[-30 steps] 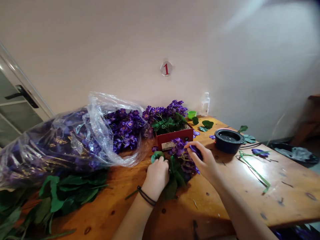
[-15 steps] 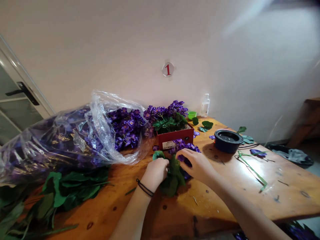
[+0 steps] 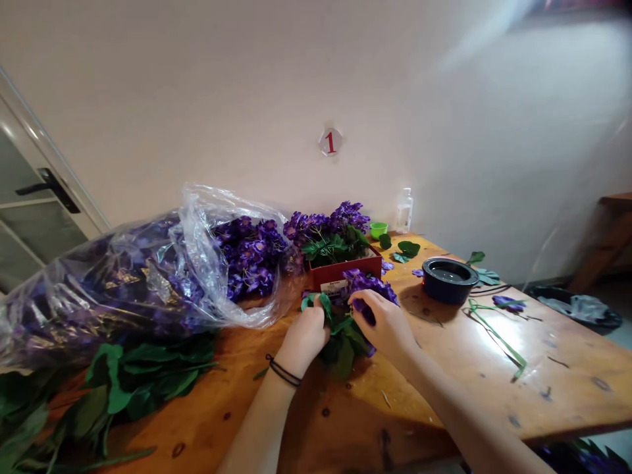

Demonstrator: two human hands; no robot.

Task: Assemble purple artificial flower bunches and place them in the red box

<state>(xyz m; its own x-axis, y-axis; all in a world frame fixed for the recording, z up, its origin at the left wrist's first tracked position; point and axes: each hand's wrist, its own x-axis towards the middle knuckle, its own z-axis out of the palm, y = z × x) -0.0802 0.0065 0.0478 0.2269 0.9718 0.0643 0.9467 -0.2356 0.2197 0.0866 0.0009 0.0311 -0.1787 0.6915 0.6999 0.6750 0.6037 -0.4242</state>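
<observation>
My left hand (image 3: pixel 306 332), with a black band at its wrist, is closed on the green leaves (image 3: pixel 344 342) of an artificial flower bunch; its fingertips are partly hidden behind the hand. On the right side of the same bunch, my right hand (image 3: pixel 388 322) bends its fingers in a pinch beside the purple flowers (image 3: pixel 370 284). The stem between the hands is mostly covered by leaves. Just behind them stands a red box (image 3: pixel 345 268) with a white label, filled with more purple flowers and green leaves.
A clear plastic bag (image 3: pixel 118 276) of purple flowers lies at left, with loose green leaves (image 3: pixel 148 372) before it. At right are a dark blue melting pot (image 3: pixel 448 284), green stems (image 3: pixel 498 339) and loose petals. A green cup (image 3: pixel 378 230) and clear bottle (image 3: pixel 405 212) stand behind.
The left fingers have risen slightly, and the leaves by them have shifted upward and turned. My right hand stays by the purple flowers with a small movement. The view has tilted a little.
</observation>
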